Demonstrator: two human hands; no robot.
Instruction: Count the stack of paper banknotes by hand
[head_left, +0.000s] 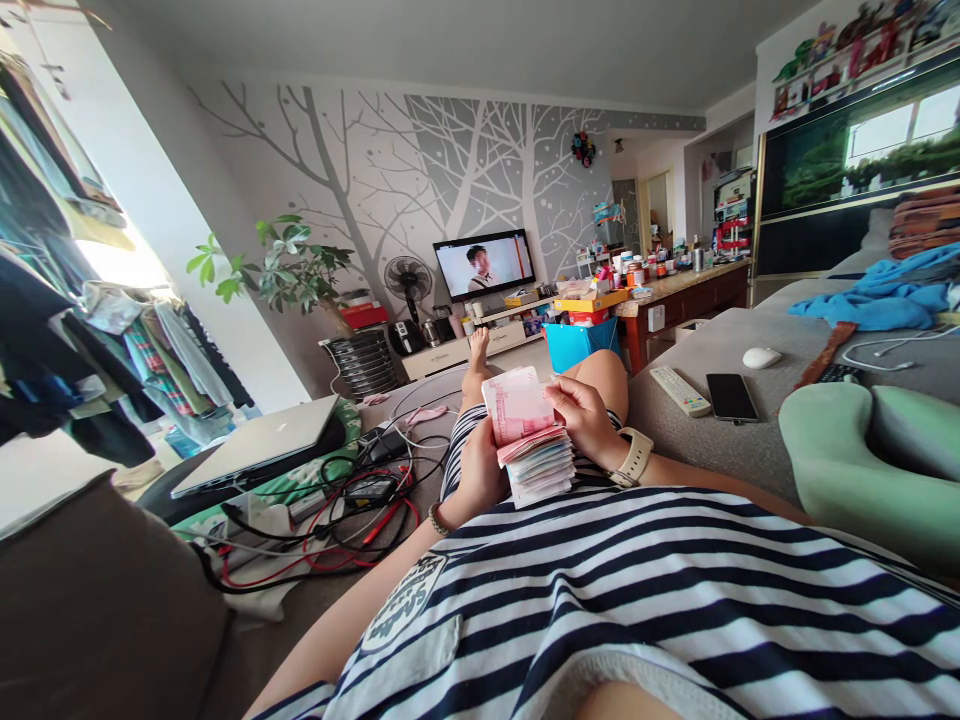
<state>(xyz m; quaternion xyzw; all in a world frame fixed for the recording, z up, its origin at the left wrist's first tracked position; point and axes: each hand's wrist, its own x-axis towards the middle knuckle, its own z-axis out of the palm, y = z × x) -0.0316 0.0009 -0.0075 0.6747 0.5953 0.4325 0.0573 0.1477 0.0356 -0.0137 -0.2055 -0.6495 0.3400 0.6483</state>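
A thick stack of banknotes (536, 462) is held over my lap, in the middle of the head view. My left hand (480, 465) wraps round the stack's left side. Red-pink notes (517, 405) stand raised at the top of the stack, while paler bluish and greenish edges fan out below. My right hand (581, 412) pinches the right edge of the raised notes between thumb and fingers. A pale watch (634, 455) is on my right wrist, and a bracelet (437, 519) on my left.
Tangled cables (360, 510) and a closed laptop (259, 445) lie to my left. On the sofa at right are a remote control (680, 391), a phone (732, 397), a white mouse (762, 357) and a green neck pillow (829, 450). A cluttered table (690, 287) stands ahead.
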